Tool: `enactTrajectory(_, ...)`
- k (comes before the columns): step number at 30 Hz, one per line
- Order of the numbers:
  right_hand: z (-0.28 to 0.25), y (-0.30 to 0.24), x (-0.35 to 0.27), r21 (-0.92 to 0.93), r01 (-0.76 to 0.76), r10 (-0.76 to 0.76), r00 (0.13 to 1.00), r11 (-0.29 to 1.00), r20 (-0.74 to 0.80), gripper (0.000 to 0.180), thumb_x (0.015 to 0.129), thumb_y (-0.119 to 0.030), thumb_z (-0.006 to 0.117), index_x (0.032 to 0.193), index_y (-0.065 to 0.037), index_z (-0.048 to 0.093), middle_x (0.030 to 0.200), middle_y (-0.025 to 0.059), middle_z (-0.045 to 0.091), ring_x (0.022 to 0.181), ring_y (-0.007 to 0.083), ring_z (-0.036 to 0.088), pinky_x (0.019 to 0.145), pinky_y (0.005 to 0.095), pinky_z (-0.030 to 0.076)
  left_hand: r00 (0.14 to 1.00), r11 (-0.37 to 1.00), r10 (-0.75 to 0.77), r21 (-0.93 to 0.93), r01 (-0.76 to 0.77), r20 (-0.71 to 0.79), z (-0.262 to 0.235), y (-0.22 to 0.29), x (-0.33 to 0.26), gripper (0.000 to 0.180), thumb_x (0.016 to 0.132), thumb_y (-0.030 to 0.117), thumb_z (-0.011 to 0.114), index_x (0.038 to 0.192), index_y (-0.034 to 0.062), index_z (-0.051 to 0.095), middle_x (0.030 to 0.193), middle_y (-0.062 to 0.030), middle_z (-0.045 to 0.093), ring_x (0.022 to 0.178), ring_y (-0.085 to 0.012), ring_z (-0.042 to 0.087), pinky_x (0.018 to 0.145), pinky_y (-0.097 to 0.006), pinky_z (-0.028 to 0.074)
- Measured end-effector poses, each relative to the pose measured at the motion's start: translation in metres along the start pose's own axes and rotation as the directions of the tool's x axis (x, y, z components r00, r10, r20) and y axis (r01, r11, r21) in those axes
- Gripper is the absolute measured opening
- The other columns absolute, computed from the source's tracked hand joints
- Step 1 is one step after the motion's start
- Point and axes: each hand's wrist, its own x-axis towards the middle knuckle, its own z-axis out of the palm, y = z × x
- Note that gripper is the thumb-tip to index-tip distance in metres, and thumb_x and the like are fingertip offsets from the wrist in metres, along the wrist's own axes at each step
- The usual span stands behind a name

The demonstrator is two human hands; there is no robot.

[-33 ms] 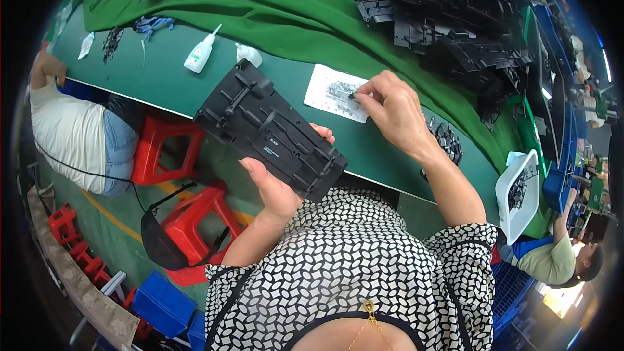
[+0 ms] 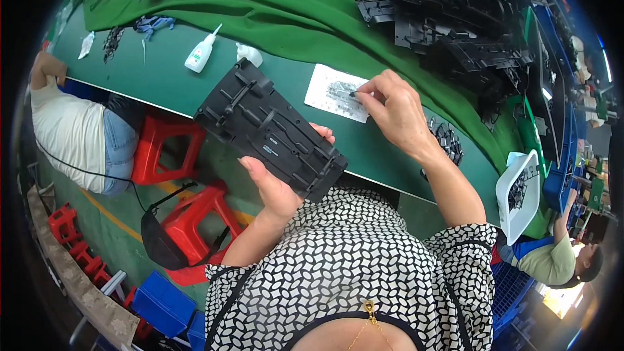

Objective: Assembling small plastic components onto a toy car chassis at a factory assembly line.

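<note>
We're looking down at our own torso in a black-and-white patterned top, w/ both forearms rising from the bottom edge. Our left hand is gripping a flat black plastic panel, fingers wrapped around its near end, holding it tilted above the table's near edge, ribbed side facing up at us. Our right hand is reaching further out, thumb & fingertips pinched together on a tiny dark part over a white paper sheet that's carrying a small heap of little metal pieces; the sheet is lying on the green table just beside the panel's far right corner. The two hands are staying apart, each busy w/ its own item. Left of the panel, a white glue bottle is lying on the table. To our right, a white tray of small dark parts is sitting near the table's edge. Beyond, a green cloth is covering the table, w/ a big pile of black plastic parts on it. Below left, red stools are standing on the floor, & another person in a white top is sitting at far left.
</note>
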Motion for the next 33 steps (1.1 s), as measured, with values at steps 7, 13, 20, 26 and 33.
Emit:
enactTrajectory(7,0.004,0.005,-0.005,-0.259,0.47,-0.478,0.878,0.844,0.036,0.013,0.07,-0.002,0.065,0.081,-0.006,0.059,0.073,0.0063,0.05,0.071,0.0233,0.05,0.063,0.0334,0.038,0.998,0.999,-0.005,-0.042,0.003,-0.06,0.003,0.012,0.001,0.1,0.073,0.082,0.017,0.119,-0.0029,0.041,0.107,-0.0185,0.053,0.101,-0.0291,0.053,0.091,-0.045,0.042)
enactTrajectory(13,-0.009,0.0,-0.02,-0.247,0.41,-0.444,0.89,0.878,-0.101,0.014,0.068,-0.002,0.064,0.079,-0.004,0.057,0.075,0.0092,0.05,0.07,0.0271,0.049,0.063,0.0363,0.039,0.992,0.98,-0.102,-0.176,0.088,-0.072,0.016,0.01,0.002,0.1,0.071,0.083,0.02,0.115,-0.0037,0.045,0.104,-0.0199,0.057,0.095,-0.0291,0.057,0.086,-0.041,0.046)
enactTrajectory(20,-0.026,-0.008,-0.017,0.498,-0.161,0.235,0.968,0.852,-0.091,0.01,0.082,-0.009,0.061,0.084,0.0,0.06,0.072,-0.0002,0.055,0.062,0.0091,0.049,0.058,0.021,0.038,0.978,0.94,-0.195,-0.296,0.167,-0.07,0.029,0.028,0.017,0.092,0.079,0.076,0.014,0.113,-0.0025,0.048,0.101,-0.0184,0.058,0.091,-0.0314,0.059,0.08,-0.042,0.049)
enactTrajectory(26,-0.042,-0.047,-0.043,0.877,-0.139,0.139,0.987,0.459,0.084,0.005,0.078,-0.001,0.063,0.083,0.0,0.061,0.077,-0.0004,0.056,0.066,0.0049,0.048,0.062,0.0182,0.038,0.967,0.953,-0.228,-0.229,0.198,-0.11,0.034,0.032,0.031,0.087,0.082,0.072,0.016,0.113,-0.0021,0.049,0.102,-0.0176,0.058,0.092,-0.0316,0.059,0.082,-0.045,0.049)
enactTrajectory(33,-0.023,-0.05,-0.068,0.311,0.53,-0.473,0.847,0.789,-0.245,0.028,0.059,0.003,0.071,0.086,-0.004,0.065,0.069,0.0054,0.053,0.058,0.0204,0.051,0.05,0.0288,0.04,0.973,0.962,-0.228,-0.154,0.227,0.01,0.043,0.019,0.034,0.083,0.085,0.069,0.015,0.117,-0.0005,0.047,0.101,-0.0176,0.058,0.093,-0.0285,0.058,0.084,-0.043,0.049)
